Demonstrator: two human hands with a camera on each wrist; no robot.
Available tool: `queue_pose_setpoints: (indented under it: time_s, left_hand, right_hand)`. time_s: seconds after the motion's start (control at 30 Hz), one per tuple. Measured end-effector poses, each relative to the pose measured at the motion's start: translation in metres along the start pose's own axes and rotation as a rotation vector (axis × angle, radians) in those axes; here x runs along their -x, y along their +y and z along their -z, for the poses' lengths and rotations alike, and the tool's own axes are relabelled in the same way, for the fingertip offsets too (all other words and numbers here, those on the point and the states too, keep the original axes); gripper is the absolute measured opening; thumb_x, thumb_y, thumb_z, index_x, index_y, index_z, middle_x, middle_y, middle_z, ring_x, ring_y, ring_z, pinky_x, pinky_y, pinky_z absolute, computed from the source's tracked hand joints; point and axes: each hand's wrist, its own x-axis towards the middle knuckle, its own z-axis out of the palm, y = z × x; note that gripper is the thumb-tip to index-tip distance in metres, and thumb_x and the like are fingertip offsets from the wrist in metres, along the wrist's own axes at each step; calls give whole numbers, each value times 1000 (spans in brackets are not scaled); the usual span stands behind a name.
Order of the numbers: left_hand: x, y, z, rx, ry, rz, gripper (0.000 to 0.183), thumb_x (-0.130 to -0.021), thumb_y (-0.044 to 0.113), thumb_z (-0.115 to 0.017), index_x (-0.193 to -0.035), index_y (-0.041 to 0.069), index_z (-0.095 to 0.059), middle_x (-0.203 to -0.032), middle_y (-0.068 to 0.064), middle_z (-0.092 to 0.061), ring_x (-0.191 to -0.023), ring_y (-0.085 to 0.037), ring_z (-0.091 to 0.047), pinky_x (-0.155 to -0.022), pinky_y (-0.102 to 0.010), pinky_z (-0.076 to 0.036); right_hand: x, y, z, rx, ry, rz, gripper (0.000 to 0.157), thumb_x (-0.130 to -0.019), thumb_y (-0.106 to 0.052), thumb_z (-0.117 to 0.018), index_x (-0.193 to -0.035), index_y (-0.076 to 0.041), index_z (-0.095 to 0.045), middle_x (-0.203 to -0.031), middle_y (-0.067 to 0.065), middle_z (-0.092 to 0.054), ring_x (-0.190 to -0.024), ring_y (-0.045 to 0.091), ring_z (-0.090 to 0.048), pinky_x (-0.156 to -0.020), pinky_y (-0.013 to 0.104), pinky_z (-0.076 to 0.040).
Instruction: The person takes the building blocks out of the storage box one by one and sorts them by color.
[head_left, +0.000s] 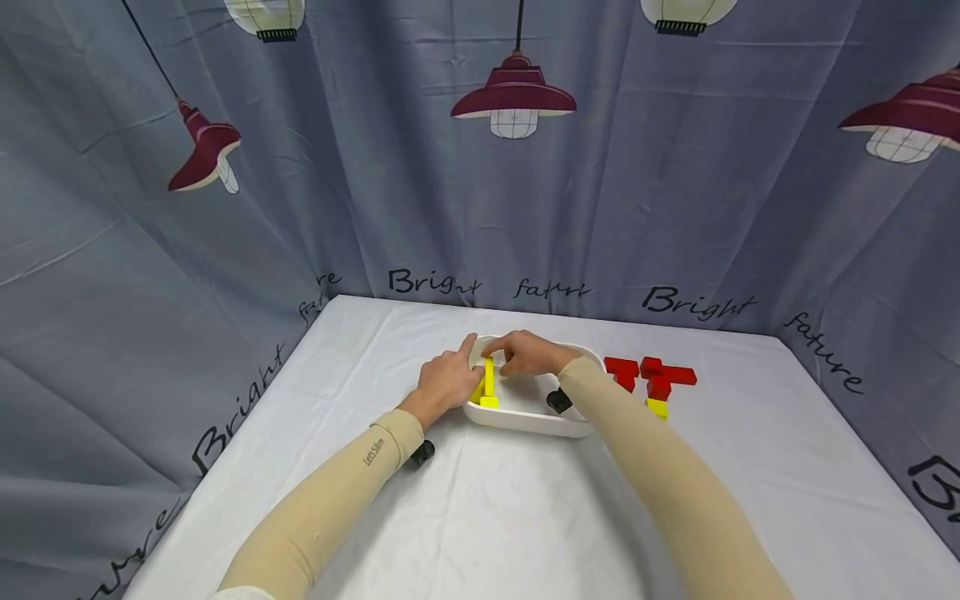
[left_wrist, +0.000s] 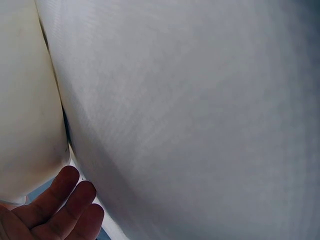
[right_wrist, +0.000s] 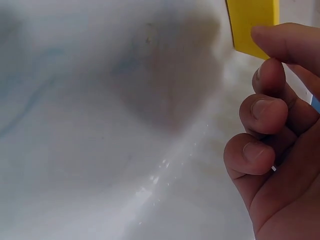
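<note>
A white tray (head_left: 532, 423) with a raised rim stands on the table. Inside, at its left end, are yellow blocks: a long one (head_left: 489, 379) and a short one (head_left: 489, 402) at its near end. Another yellow piece (head_left: 476, 392) shows beside the left wall. My right hand (head_left: 525, 354) reaches over the tray and pinches a yellow block (right_wrist: 255, 22) between thumb and forefinger, its other fingers curled. The left hand (head_left: 446, 379) lies over the tray's left rim, thumb inside by the yellow pieces. In the left wrist view, its extended fingers (left_wrist: 75, 202) are outside the tray wall.
Right of the tray lie red blocks (head_left: 622, 367), more red blocks (head_left: 660, 386) in a branching shape, and a yellow block (head_left: 657, 408). A white cloth (head_left: 480, 517) covers the table. Behind hangs a grey-blue curtain (head_left: 420, 183) printed with lamps.
</note>
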Motion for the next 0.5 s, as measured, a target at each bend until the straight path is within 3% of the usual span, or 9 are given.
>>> queue_pose_setpoints:
  time_s: [0.5]
  left_hand:
    - [0, -1, -1, 1, 17, -4, 66, -100, 42, -46, -161, 23, -25, -104, -12, -71, -74, -23, -60, -68, -42, -50]
  right_hand:
    - [0, 3, -6, 46, 25, -13, 21, -90, -5, -72, -108, -16, -70, -79, 2, -58, -72, 16, -50, -66, 25, -42]
